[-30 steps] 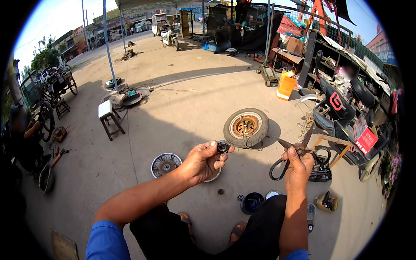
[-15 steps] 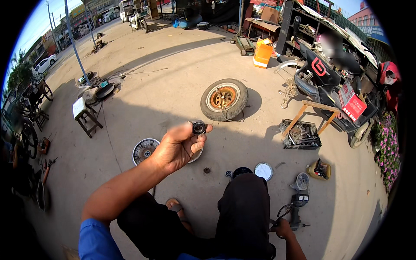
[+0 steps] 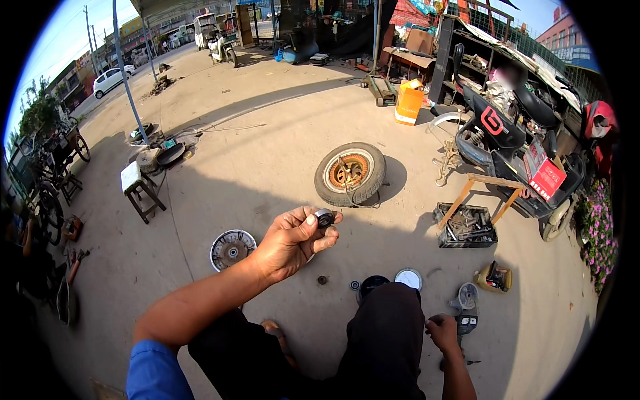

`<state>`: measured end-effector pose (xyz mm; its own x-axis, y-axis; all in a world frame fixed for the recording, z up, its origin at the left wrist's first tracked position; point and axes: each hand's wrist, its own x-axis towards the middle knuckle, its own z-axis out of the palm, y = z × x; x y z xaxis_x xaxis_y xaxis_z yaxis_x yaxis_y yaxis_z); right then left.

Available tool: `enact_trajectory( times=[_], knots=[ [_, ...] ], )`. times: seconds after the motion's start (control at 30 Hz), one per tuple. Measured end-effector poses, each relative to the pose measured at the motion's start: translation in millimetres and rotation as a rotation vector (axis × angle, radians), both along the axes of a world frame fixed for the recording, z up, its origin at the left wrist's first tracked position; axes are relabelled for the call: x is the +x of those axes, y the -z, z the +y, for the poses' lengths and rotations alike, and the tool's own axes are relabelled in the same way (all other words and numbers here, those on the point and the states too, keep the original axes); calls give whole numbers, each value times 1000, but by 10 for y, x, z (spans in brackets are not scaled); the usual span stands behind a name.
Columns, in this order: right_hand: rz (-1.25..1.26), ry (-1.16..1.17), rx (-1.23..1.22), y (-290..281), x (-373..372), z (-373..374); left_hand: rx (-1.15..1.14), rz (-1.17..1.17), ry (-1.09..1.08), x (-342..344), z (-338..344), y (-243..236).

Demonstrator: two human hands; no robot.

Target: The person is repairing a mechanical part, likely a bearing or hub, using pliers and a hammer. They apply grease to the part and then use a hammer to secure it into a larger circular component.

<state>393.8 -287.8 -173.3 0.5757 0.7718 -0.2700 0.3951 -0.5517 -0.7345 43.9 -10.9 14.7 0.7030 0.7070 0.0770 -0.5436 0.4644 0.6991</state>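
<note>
My left hand (image 3: 293, 237) is raised in front of me, thumb and fingers pinching a small dark ring-shaped bearing (image 3: 325, 218). Beside my right knee, my right hand (image 3: 443, 333) hangs with its fingers curled in; whether they hold anything is hidden. Just past it a cordless power tool (image 3: 468, 321) lies on the ground, partly covered by the hand and forearm. Left of my raised hand is a wheel hub (image 3: 233, 251) lying flat. Small round parts, a ring (image 3: 354, 285) and a brown piece (image 3: 323, 280), lie on the concrete before my knees.
Ahead lies a tyre (image 3: 350, 174) on an orange-centred rim. A black crate of tools (image 3: 467, 227) stands at right under a wooden frame, near a cut yellow container (image 3: 493, 277) and a round white lid (image 3: 408, 279). A stool (image 3: 139, 189) stands left; a scooter (image 3: 507, 140) is parked right.
The bearing is turned differently in my left hand, which appears slightly lower and to the right. My right hand has come up from beside the power tool's lower end. The view has tilted upward.
</note>
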Motion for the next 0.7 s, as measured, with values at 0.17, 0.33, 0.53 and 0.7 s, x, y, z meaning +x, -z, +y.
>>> enact_trajectory(
  times=[0.17, 0.33, 0.53, 0.7],
  knots=[
    [399, -195, 592, -1643, -697, 1304, 182, 34, -76, -26, -24, 64],
    [749, -498, 525, -2187, -1578, 1803, 403, 180, -194, 20, -119, 14],
    [777, -500, 537, -2097, -1786, 1927, 615, 267, -276, -51, -189, -8],
    [838, -463, 563, -1961, -1819, 1935, 682, 341, -284, -74, -218, -40]
  ],
)
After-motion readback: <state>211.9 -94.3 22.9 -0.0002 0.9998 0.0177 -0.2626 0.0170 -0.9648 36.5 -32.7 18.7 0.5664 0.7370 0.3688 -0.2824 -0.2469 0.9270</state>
